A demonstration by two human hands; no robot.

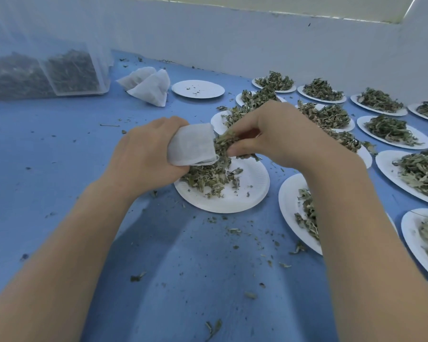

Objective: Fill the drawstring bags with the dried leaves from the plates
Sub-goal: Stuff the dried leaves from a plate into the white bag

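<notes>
White mesh bag (pixel 192 144) gripped, leaves (pixel 221 144) at mouth.

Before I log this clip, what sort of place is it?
Likely a small herb or tea packing bench: rows of paper plates heaped with dried leaves, white drawstring bags, and clear bins of leaves.
</notes>
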